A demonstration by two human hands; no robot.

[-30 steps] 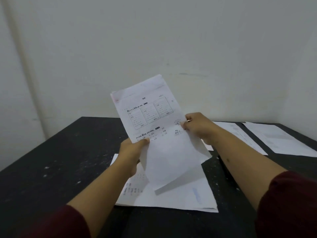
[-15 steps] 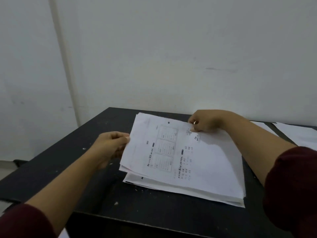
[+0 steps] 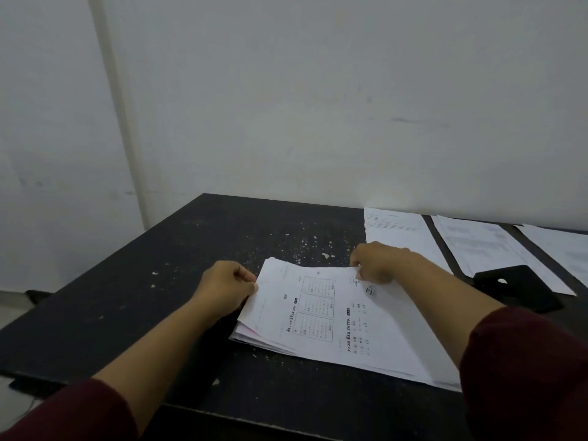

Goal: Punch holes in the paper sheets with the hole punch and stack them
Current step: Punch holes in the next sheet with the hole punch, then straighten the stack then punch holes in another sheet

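A white printed paper sheet (image 3: 331, 316) is lying on top of a loose stack of white paper sheets (image 3: 254, 337) near the middle of a black, paint-flecked tabletop (image 3: 159, 297). The top sheet is carrying boxed tables and lines of Japanese writing, turned sideways to the viewer and too small to read with certainty. The left hand (image 3: 222, 289) is pinching the sheet's left edge between thumb and curled fingers. The right hand (image 3: 377, 261) is gripping the sheet's far edge, fingers curled over it. Both forearms are reaching in from dark red sleeves (image 3: 525, 370) at the near edge of view.

To the right of the stack, just beyond the right forearm, a black angular hole punch (image 3: 515, 291) is sitting on the table, apart from both hands. Further right and farther back, three separate white printed sheets (image 3: 394, 230) are lying flat in a row along a plain white wall (image 3: 318, 106); their text is too faint to read.
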